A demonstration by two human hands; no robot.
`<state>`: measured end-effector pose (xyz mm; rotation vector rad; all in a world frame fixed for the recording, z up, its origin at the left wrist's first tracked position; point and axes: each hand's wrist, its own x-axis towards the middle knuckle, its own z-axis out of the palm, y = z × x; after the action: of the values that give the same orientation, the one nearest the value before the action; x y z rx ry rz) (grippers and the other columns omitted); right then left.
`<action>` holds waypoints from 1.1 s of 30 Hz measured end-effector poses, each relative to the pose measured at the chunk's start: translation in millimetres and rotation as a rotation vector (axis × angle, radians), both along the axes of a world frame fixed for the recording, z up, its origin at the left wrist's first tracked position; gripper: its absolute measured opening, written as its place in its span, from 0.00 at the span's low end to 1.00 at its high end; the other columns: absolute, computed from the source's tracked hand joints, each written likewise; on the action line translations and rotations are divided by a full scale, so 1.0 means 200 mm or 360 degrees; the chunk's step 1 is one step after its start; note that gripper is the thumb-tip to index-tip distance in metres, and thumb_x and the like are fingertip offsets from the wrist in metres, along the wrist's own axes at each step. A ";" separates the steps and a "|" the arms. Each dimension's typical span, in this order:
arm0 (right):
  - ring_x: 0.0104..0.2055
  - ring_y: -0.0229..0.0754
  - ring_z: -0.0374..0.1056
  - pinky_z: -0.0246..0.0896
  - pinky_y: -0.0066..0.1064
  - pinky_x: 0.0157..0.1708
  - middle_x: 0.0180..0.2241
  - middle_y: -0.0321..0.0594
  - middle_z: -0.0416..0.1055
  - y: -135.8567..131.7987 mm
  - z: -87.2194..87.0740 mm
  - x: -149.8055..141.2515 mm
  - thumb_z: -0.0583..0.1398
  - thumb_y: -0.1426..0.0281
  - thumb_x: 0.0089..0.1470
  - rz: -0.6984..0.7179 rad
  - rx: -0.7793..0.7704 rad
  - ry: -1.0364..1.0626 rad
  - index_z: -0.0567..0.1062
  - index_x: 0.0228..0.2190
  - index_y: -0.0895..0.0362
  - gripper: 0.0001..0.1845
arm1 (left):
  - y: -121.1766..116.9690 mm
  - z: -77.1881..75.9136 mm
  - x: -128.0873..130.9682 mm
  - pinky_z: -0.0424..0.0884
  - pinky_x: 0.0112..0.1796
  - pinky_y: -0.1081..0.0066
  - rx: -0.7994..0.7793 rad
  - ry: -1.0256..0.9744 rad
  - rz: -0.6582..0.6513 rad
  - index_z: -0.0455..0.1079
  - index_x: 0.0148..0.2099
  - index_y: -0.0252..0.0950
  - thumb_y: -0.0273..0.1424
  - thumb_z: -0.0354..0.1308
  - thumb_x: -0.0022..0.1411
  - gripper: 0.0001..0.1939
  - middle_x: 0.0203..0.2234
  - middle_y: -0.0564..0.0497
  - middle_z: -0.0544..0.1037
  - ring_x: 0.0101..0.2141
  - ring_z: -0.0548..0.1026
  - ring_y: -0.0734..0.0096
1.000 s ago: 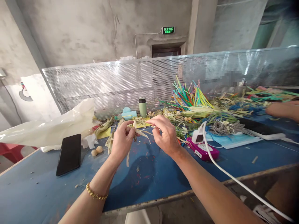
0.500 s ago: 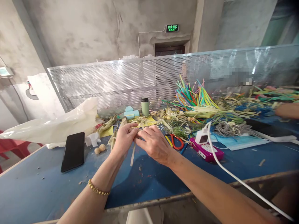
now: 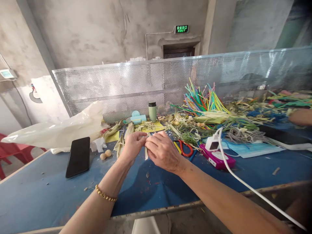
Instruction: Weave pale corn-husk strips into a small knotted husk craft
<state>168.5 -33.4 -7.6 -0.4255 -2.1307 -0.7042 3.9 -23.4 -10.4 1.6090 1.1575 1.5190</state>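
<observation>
Over the middle of the blue table, my left hand [image 3: 133, 147] and my right hand [image 3: 162, 151] meet, fingers pinched together. Between them they hold a narrow, pale strip [image 3: 146, 154] that looks like dried corn husk; its lower end hangs beneath the fingertips. How the strip runs inside the fingers is hidden. Left of my left hand lie more dried husks [image 3: 119, 145] and a small pale knobbed piece [image 3: 105, 154]. Just beyond my right hand are red-handled scissors or pliers [image 3: 186, 148] and a yellow handle [image 3: 177, 147].
A black phone [image 3: 78, 157] and a plastic bag [image 3: 58, 126] lie at left. Behind stand a green bottle [image 3: 152, 112] and colourful pipe-cleaner-like stems [image 3: 203, 99]. At right are a magenta power strip [image 3: 218, 156] with a white cable, a blue mask [image 3: 255, 149], and another person's arm [image 3: 301, 117].
The hanging end of the strip now shows shorter and more upright below my fingers. My hands stay together with small finger shifts. The view has turned slightly left.
</observation>
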 end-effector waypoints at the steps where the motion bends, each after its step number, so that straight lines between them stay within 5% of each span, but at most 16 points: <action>1: 0.35 0.44 0.66 0.56 0.39 0.40 0.30 0.41 0.73 0.01 -0.01 0.00 0.55 0.78 0.60 0.0057 -0.0084 0.0106 0.72 0.29 0.56 0.09 | 0.00 0.00 0.00 0.70 0.28 0.72 -0.0024 -0.0025 0.0002 0.79 0.40 0.32 0.35 0.66 0.53 0.14 0.23 0.50 0.79 0.26 0.76 0.68; 5: 0.30 0.41 0.70 0.62 0.36 0.38 0.27 0.38 0.76 0.04 -0.04 -0.01 0.58 0.77 0.55 0.0259 -0.0471 0.0622 0.72 0.28 0.54 0.08 | -0.02 0.02 0.02 0.73 0.33 0.69 -0.0092 -0.0087 -0.0059 0.78 0.41 0.32 0.35 0.65 0.55 0.14 0.24 0.49 0.80 0.29 0.78 0.65; 11: 0.21 0.40 0.71 0.65 0.29 0.22 0.19 0.35 0.75 0.07 -0.02 -0.01 0.62 0.72 0.46 0.0396 -0.1621 0.1208 0.72 0.25 0.54 0.02 | -0.03 0.03 0.03 0.71 0.30 0.69 0.0031 0.0090 -0.0135 0.80 0.42 0.35 0.36 0.65 0.56 0.12 0.22 0.51 0.78 0.26 0.76 0.66; 13: 0.19 0.40 0.71 0.63 0.28 0.20 0.17 0.34 0.73 0.06 0.01 -0.01 0.62 0.71 0.44 0.0404 -0.1838 0.1292 0.72 0.23 0.55 0.02 | -0.03 0.04 0.03 0.71 0.29 0.69 0.0061 0.0122 -0.0125 0.80 0.41 0.35 0.35 0.65 0.57 0.11 0.22 0.51 0.78 0.26 0.75 0.66; 23: 0.18 0.39 0.69 0.63 0.28 0.21 0.15 0.34 0.72 0.06 0.03 0.00 0.60 0.72 0.40 0.0405 -0.1843 0.1447 0.71 0.22 0.55 0.01 | -0.06 0.07 0.04 0.71 0.33 0.69 0.0038 0.0071 -0.0237 0.79 0.41 0.34 0.34 0.61 0.61 0.11 0.27 0.48 0.81 0.30 0.78 0.65; 33: 0.17 0.37 0.67 0.61 0.27 0.21 0.14 0.34 0.71 0.04 0.04 0.00 0.60 0.69 0.41 0.0413 -0.1971 0.1503 0.70 0.23 0.55 0.03 | -0.08 0.08 0.04 0.64 0.26 0.72 0.0074 0.0173 -0.0389 0.76 0.45 0.32 0.38 0.66 0.58 0.17 0.23 0.50 0.78 0.23 0.69 0.74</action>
<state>167.6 -25.0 0.7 -0.8628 -1.3887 0.9201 12.2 -39.2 6.0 1.8110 0.9472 1.3243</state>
